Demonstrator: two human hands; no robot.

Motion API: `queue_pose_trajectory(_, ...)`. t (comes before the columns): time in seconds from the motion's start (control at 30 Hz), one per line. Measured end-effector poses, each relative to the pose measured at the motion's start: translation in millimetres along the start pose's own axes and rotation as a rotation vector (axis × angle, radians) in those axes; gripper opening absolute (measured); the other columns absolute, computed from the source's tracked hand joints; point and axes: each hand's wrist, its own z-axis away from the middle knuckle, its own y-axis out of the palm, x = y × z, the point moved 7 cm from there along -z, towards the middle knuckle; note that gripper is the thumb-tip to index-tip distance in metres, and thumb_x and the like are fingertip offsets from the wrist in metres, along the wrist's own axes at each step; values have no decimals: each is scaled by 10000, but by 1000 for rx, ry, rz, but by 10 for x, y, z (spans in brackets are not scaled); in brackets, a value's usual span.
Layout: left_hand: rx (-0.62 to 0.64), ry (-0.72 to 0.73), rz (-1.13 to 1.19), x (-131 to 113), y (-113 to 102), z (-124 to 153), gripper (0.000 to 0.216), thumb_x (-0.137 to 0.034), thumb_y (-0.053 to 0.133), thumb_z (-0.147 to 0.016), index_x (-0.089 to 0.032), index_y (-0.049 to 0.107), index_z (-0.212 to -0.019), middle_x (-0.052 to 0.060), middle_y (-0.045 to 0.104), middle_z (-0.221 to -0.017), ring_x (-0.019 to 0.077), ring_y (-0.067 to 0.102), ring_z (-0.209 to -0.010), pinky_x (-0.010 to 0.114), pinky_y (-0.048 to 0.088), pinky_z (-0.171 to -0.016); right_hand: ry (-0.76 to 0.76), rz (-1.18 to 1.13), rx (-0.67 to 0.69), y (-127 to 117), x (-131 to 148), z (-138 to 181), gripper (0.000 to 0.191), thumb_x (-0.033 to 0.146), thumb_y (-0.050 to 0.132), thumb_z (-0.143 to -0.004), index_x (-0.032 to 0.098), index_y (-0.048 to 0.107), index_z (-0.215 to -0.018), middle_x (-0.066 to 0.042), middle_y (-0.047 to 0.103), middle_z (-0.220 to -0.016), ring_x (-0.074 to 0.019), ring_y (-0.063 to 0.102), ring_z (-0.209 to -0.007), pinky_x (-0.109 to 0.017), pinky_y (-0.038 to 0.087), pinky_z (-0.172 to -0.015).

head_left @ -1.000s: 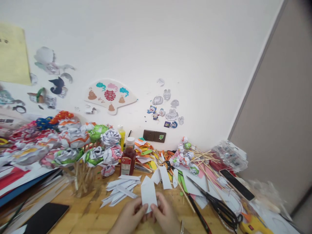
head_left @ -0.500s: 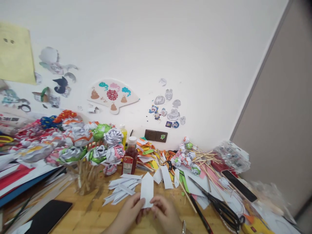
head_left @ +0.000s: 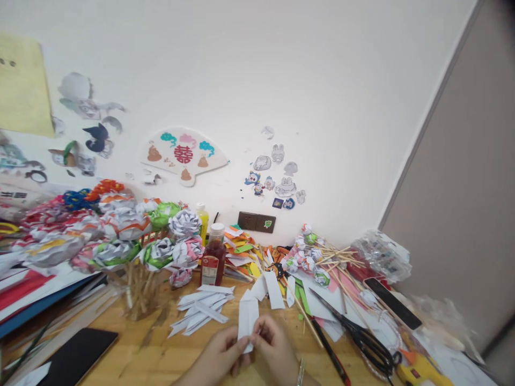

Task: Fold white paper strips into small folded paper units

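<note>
A white paper strip [head_left: 248, 321] with a pointed top stands upright between my hands, above the front of the wooden table. A crease or folded flap runs lengthwise along it. My left hand [head_left: 223, 346] pinches its lower left part, thumb on the front. On the strip's lower right edge, the thumb and fingers of my right hand [head_left: 271, 343] are closed. The lower fingers are partly hidden behind the paper. Just left lies a pile of folded white paper strips [head_left: 203, 309]; beyond the held strip are loose white paper pieces [head_left: 274, 290].
Paper flowers on sticks [head_left: 129, 252] stand at left, a red-brown bottle [head_left: 213, 256] behind. Black scissors [head_left: 362, 340], a pen [head_left: 330, 351] and a phone [head_left: 393, 303] lie at right. Another dark phone-like slab [head_left: 78, 356] rests at front left.
The strip has shifted slightly right and down and now shows a lengthwise crease or flap. My right fingers have closed in on its right edge. The view has tilted slightly.
</note>
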Motion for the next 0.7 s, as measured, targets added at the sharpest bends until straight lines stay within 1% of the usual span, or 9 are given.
queue_pose_trajectory(0.13,8,10,79,32,16,-41,458,-582,467,-586,-127,504,-622,-33,511,-470,49,385,-328,167,276,-351,31,-110,27,15,43,-8,224,357,564,-664,161,461,-630,51,458,-505,-89,444,-457,-197,325,-456)
queue_pose_trajectory(0.27,-68,-21,142,67,-112,-74,424,-561,458,-600,-138,481,-579,-34,528,-421,57,420,-292,159,230,-322,31,-174,86,39,102,1,253,403,492,-714,151,501,-739,24,511,-528,-102,476,-470,-217,348,-480)
queue_pose_trajectory(0.37,-91,-43,157,77,-179,-86,397,-535,473,-595,-139,474,-562,-31,543,-403,63,441,-291,159,239,-328,3,-151,59,19,111,7,241,391,468,-736,162,517,-788,23,514,-562,-107,489,-506,-231,367,-524)
queue_pose_trajectory(0.43,-76,-64,163,85,-176,-91,382,-521,479,-590,-139,477,-573,-29,551,-398,70,450,-293,162,239,-331,-3,-167,43,22,112,10,226,380,509,-709,171,517,-794,20,523,-599,-111,497,-527,-237,376,-540)
queue_pose_trajectory(0.57,-37,-110,170,109,-122,-90,357,-498,495,-574,-143,473,-602,-27,565,-409,78,463,-291,162,219,-326,-4,-213,50,60,181,17,228,363,583,-646,174,521,-758,14,533,-606,-128,511,-551,-246,389,-539)
queue_pose_trajectory(0.7,-22,-119,160,100,-88,-77,390,-532,493,-558,-147,467,-617,-32,561,-406,74,459,-291,162,205,-326,-46,-96,17,25,241,12,184,342,582,-647,161,554,-654,4,527,-621,-136,510,-584,-251,394,-561)
